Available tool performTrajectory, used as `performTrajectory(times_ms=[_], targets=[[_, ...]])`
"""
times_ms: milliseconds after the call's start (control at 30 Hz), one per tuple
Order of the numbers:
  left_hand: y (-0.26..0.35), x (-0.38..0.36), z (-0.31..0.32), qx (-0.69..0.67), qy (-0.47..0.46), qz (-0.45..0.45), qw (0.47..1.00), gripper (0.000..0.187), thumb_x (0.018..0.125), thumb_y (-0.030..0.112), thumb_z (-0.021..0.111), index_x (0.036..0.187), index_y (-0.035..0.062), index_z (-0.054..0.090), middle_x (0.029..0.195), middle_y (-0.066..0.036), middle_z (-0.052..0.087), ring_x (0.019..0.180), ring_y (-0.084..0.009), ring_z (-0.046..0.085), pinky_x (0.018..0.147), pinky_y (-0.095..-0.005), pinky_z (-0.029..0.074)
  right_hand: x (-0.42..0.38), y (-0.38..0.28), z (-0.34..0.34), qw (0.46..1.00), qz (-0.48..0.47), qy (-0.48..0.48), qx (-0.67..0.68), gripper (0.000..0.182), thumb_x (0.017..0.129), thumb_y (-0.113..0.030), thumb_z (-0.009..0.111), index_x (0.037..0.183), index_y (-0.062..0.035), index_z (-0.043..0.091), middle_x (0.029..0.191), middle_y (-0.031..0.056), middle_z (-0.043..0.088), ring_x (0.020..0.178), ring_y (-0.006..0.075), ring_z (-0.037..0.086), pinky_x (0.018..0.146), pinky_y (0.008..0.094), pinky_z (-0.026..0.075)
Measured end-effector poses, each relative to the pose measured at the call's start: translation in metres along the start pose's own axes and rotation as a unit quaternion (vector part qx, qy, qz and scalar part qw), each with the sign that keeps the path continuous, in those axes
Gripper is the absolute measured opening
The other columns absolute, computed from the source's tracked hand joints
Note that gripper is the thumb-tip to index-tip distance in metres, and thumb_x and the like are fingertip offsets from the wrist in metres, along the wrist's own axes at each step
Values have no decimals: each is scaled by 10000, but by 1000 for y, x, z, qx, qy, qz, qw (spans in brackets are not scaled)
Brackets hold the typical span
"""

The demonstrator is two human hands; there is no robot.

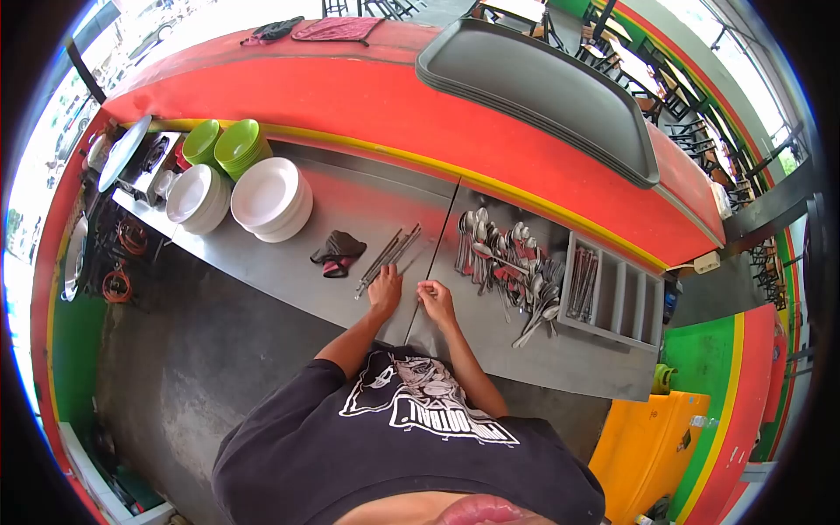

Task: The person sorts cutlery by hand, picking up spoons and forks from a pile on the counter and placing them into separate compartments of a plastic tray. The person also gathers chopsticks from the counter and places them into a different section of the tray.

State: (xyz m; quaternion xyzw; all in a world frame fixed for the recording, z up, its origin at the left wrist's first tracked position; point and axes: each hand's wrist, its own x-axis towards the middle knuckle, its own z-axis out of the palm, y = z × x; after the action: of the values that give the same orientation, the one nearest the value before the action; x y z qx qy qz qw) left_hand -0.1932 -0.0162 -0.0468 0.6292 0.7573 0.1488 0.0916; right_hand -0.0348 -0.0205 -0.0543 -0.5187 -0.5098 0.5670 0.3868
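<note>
On the steel counter (332, 201), my left hand (385, 287) rests at the lower end of a small bunch of thin dark sticks or utensils (390, 252); its fingers are bent down onto them. My right hand (435, 300) is beside it, past the counter seam, with fingers curled together; anything between them is too small to make out. A crumpled dark cloth (339, 254) lies left of the bunch. To the right is a large heap of spoons and forks (512, 267). Beyond it, a grey divided tray (626, 302) holds similar dark utensils (581, 282) in its leftmost compartment.
White plates (269, 197), white bowls (197, 197) and green bowls (239, 147) are stacked at the left. A red ledge (350, 96) runs behind the counter, bearing stacked dark trays (542, 92). A yellow bin (646, 451) stands at the lower right.
</note>
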Motion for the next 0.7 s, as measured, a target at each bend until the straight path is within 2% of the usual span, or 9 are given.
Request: performTrajectory(times_ms=[100,133,233,267,367,400,500,633,700], targets=[[-3,8,9,47,-24,20,998,182,935,224,546,1021,64,530,985,-99,608,781,-324,694,608,-435,572,-2,1,3,999,6,42,17,211,934,-155,638,1077,1,645,889,63,683,746,121,643,700,248,532],[-5,10,11,50,-59,19,997,169,946,203,505,1022,56,540,989,-99,607,826,-308,687,625,-412,576,-3,2,5,998,3,64,24,197,924,-147,645,1057,-2,653,862,56,679,726,116,640,675,249,525],[-9,9,13,47,3,68,997,188,931,197,525,1046,50,549,1070,-112,600,910,-279,667,636,-395,581,-6,8,10,994,5,104,36,173,904,-134,656,1019,-4,667,815,46,674,692,108,635,629,252,511],[-7,7,9,36,-21,33,999,210,913,199,547,1064,53,553,1123,-120,577,1031,-269,613,739,-396,562,-9,10,12,994,14,104,34,178,906,-136,654,1023,-2,665,820,50,678,696,111,635,635,253,512],[-6,-5,-7,38,195,70,978,265,864,227,603,1055,46,565,1086,-145,563,1029,-310,581,804,-438,516,-18,16,23,994,42,93,48,187,912,-140,647,1031,4,660,835,57,687,712,117,638,654,256,515],[-9,-5,0,31,183,60,981,255,847,232,619,1028,59,569,1056,-127,571,1043,-306,558,862,-441,472,-20,18,26,993,51,87,56,189,914,-140,644,1034,6,658,839,59,689,717,119,639,661,257,516],[-18,-2,15,29,71,26,997,224,853,230,609,1012,77,571,1068,-107,586,1028,-293,562,854,-448,458,-26,29,35,996,44,49,65,192,939,-153,619,1070,-15,645,864,51,682,709,108,625,603,236,480],[-16,-6,17,96,66,60,991,127,922,216,526,964,98,548,944,-63,608,969,-235,562,809,-416,411,-36,40,36,994,50,41,94,183,941,-141,606,1071,-16,639,859,51,681,702,110,624,595,233,477],[-13,-10,18,59,70,62,994,128,943,212,508,952,88,541,921,-78,639,957,-247,574,795,-423,411,-48,33,28,991,73,40,102,169,941,-130,595,1062,-20,636,857,52,681,699,110,622,590,228,472]])
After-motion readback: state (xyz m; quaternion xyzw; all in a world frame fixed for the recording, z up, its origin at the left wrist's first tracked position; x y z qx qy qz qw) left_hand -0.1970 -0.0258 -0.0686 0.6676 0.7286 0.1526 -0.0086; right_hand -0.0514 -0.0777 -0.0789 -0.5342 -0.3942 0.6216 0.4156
